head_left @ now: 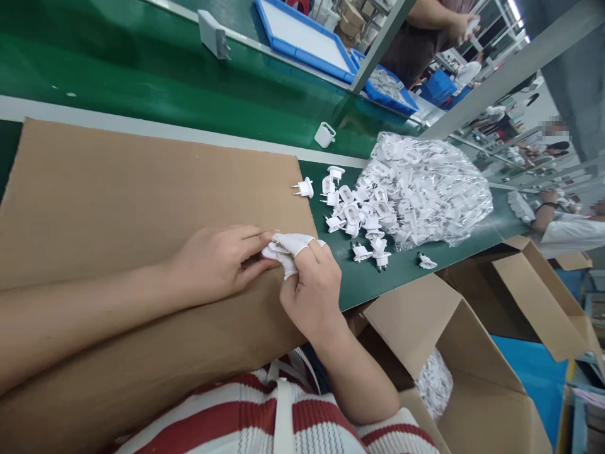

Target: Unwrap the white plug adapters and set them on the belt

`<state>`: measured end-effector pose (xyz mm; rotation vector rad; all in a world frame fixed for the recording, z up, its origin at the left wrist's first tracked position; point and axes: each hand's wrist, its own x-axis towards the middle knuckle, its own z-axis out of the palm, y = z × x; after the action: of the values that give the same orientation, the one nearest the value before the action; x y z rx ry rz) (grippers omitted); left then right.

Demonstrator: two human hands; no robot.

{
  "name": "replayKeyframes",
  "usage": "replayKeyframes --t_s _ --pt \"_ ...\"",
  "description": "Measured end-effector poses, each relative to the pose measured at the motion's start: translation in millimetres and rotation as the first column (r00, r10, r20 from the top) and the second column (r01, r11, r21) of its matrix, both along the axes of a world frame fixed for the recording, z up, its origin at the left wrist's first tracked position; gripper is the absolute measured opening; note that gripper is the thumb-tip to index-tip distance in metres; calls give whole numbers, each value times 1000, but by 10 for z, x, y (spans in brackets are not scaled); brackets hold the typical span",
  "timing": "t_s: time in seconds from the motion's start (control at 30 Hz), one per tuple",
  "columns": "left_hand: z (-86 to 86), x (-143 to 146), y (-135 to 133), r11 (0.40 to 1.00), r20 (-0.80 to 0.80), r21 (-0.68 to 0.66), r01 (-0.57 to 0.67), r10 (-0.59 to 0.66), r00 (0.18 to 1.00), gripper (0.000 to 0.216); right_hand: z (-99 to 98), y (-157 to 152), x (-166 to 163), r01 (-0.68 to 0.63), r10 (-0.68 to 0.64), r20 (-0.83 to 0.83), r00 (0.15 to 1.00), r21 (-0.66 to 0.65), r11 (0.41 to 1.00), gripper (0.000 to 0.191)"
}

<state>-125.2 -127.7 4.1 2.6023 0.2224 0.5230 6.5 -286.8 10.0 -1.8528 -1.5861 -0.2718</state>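
Observation:
My left hand (215,261) and my right hand (312,284) meet over the right end of a brown cardboard sheet (118,189). Their fingers pinch together round a small white plastic piece (274,252); I cannot make out its shape. White finger cots cover the tips of my right hand's fingers. Just beyond, several loose white plug parts (352,217) with metal pins lie on the green belt. One plug part (304,188) sits alone at the cardboard's edge.
A clear bag (425,189) full of white plug parts lies at the right. An open cardboard box (425,353) stands below the table edge. Blue trays (302,31) sit at the back, where another person stands. A white square part (324,134) rests on the belt.

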Motion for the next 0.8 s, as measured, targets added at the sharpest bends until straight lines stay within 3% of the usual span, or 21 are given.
replayKeyframes --t_s 0.2,0.3,0.4,0.5,0.8 --pt "1 -3 43 959 -37 -280 40 -52 998 32 -58 -59 24 -37 58 -304 951 74 997 44" --pt "9 -38 44 939 107 -305 156 -129 986 26 -51 -147 -17 -47 106 -383 918 158 986 34" --pt "55 -80 48 898 266 -309 312 -234 935 43 -68 -216 -86 3 119 -391 912 298 955 37" --pt "65 -114 59 851 246 -360 382 -308 919 53 -158 -243 -132 59 95 -368 925 385 921 40" --pt "-10 -127 14 795 179 -472 382 -338 924 50 -373 -225 -168 129 12 -326 945 406 905 38"
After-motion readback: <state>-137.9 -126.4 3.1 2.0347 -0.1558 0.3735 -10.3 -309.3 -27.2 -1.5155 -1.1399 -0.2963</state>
